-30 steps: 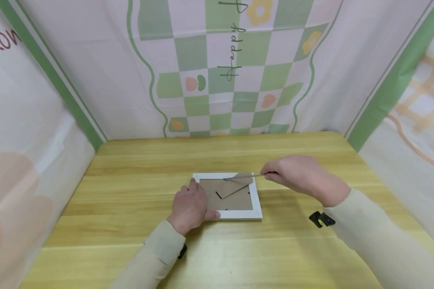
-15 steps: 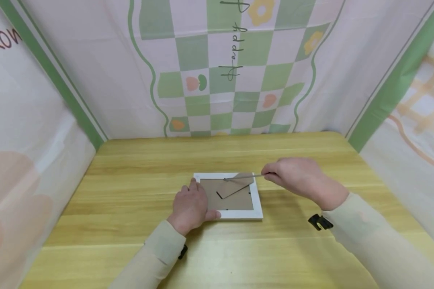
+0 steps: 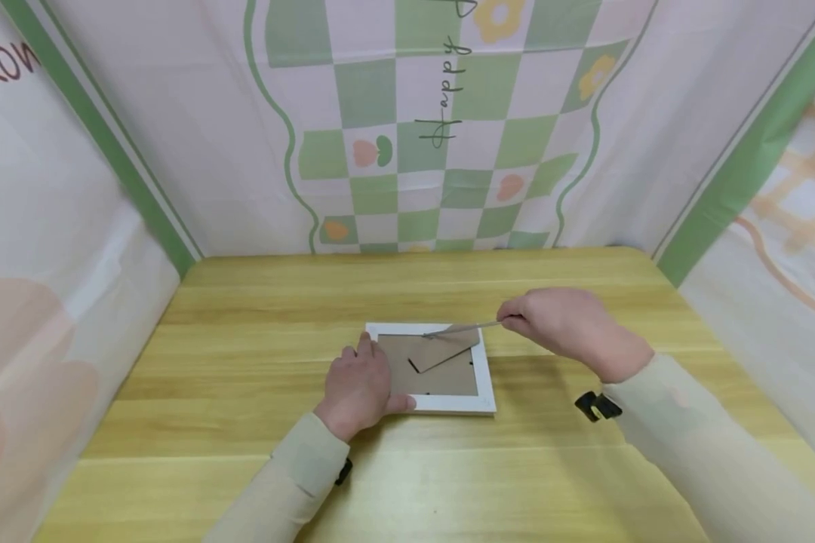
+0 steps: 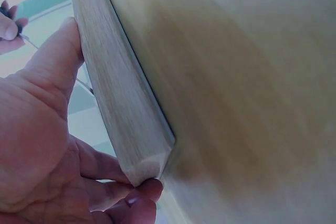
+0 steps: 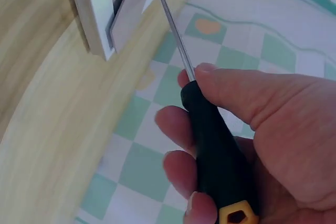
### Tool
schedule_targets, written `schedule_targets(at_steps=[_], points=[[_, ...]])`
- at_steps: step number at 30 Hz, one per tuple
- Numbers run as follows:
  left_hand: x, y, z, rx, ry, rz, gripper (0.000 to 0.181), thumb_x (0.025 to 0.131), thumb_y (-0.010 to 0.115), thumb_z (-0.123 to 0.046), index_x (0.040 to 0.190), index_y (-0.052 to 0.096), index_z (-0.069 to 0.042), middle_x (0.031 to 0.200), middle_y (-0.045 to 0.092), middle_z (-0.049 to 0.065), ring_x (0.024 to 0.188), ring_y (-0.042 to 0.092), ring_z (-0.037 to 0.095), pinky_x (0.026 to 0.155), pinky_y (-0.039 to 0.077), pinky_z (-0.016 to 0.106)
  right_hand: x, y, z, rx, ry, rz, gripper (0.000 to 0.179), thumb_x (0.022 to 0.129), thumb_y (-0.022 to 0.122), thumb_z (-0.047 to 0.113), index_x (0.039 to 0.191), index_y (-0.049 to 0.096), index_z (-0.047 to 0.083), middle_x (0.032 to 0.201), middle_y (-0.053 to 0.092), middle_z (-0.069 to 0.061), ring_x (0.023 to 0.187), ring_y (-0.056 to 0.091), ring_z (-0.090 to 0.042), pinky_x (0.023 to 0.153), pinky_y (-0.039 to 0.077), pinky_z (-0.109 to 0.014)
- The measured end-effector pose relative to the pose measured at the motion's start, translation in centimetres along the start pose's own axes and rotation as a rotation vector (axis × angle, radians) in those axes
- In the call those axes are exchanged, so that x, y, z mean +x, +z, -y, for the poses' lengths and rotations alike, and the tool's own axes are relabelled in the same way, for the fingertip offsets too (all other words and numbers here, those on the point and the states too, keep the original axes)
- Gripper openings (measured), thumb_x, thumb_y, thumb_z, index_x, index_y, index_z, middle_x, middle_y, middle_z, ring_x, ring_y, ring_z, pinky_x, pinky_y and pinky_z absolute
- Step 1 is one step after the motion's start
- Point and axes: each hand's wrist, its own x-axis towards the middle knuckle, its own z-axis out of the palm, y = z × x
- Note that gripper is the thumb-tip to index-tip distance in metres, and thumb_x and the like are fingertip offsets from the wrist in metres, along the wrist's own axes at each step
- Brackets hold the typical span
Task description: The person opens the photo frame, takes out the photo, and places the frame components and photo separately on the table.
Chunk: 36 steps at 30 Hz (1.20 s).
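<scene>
Right of the frame (image 3: 448, 382), the right hand (image 3: 560, 328) wraps a screwdriver (image 5: 216, 142); the left hand (image 3: 356, 386) clasps the frame's left end.

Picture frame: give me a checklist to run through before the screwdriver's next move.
1. Picture frame lying back-up on the table: ok.
2. Left hand steadying the frame: ok, gripping its left end.
3. Screwdriver gripped in the right hand: ok.
4. Stand leg clear of the screwdriver's shaft: not ok, they overlap in the head view.
5. Tip engaged at the far edge of the backing: cannot tell, too small to see.
</scene>
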Motion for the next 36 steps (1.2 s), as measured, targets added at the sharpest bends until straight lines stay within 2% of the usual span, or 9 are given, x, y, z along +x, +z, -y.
schedule_targets(at_steps=[3,7,10,14,21,27,32,36], points=[[0.1,0.1,0.0,-0.006,0.001,0.009,0.115,0.081,0.07,-0.077,0.148,0.047,0.013,0.16,0.04,0.031,0.102,0.059,0.034,0.088,0.055,0.042,0.9,-0.1,-0.9,0.061,-0.012,0.064,0.022,0.106,0.061,0.028,0.121,0.077,0.023,0.12,0.077,0.002,0.114,0.072,-0.029,0.091,0.057,-0.053],[0.1,0.1,0.0,-0.019,-0.001,0.011,0.115,0.081,0.071,-0.076,0.149,0.046,0.013,0.16,0.039,0.031,0.103,0.059,0.034,0.09,0.054,0.042,2.4,-0.4,-2.5,0.159,-0.051,0.143,0.023,0.107,0.06,0.025,0.12,0.077,0.018,0.117,0.077,-0.001,0.109,0.072,-0.027,0.094,0.055,-0.055],[0.1,0.0,0.0,-0.025,-0.002,0.008,0.115,0.08,0.072,-0.076,0.148,0.046,0.014,0.16,0.039,0.032,0.103,0.059,0.034,0.089,0.054,0.043,3.4,-0.8,-3.3,0.219,-0.075,0.191,0.022,0.106,0.061,0.024,0.119,0.077,0.014,0.114,0.076,-0.001,0.103,0.071,-0.021,0.093,0.056,-0.052],[0.1,0.1,0.0,-0.027,-0.004,0.008,0.115,0.08,0.073,-0.075,0.148,0.047,0.014,0.159,0.04,0.032,0.101,0.058,0.034,0.088,0.054,0.043,4.4,-1.3,-3.9,0.288,-0.068,0.266,0.024,0.107,0.06,0.024,0.12,0.075,0.012,0.109,0.075,-0.001,0.098,0.07,-0.018,0.089,0.056,-0.049],[0.1,0.0,0.0,-0.023,-0.01,0.021,0.115,0.08,0.072,-0.075,0.149,0.046,0.012,0.161,0.039,0.03,0.102,0.058,0.033,0.088,0.054,0.042,5.3,-1.7,-4.8,0.42,0.004,0.391,0.027,0.108,0.058,0.026,0.124,0.073,0.01,0.104,0.07,-0.003,0.099,0.066,-0.022,0.079,0.056,-0.04],[0.1,-0.3,-0.2,-0.016,-0.004,0.011,0.115,0.08,0.072,-0.075,0.149,0.047,0.013,0.16,0.04,0.031,0.104,0.059,0.034,0.091,0.055,0.042,5.2,-1.7,-5.3,0.456,-0.001,0.409,0.026,0.109,0.057,0.026,0.124,0.072,0.01,0.108,0.07,-0.007,0.098,0.064,-0.022,0.08,0.056,-0.04],[-0.1,-0.3,-0.2,-0.018,0.006,-0.003,0.113,0.08,0.073,-0.075,0.146,0.05,0.013,0.157,0.043,0.032,0.107,0.062,0.036,0.094,0.056,0.045,4.3,-1.0,-5.1,0.398,-0.002,0.369,0.035,0.109,0.057,0.031,0.131,0.068,0.007,0.113,0.073,-0.007,0.102,0.069,-0.023,0.086,0.059,-0.045],[-0.2,-0.4,-0.2,-0.026,0.005,-0.005,0.112,0.08,0.073,-0.075,0.145,0.051,0.013,0.157,0.043,0.031,0.107,0.062,0.036,0.091,0.057,0.044,3.1,-0.4,-4.7,0.314,-0.017,0.303,0.031,0.108,0.056,0.034,0.115,0.072,0.009,0.097,0.071,-0.002,0.087,0.063,-0.017,0.078,0.054,-0.041]])
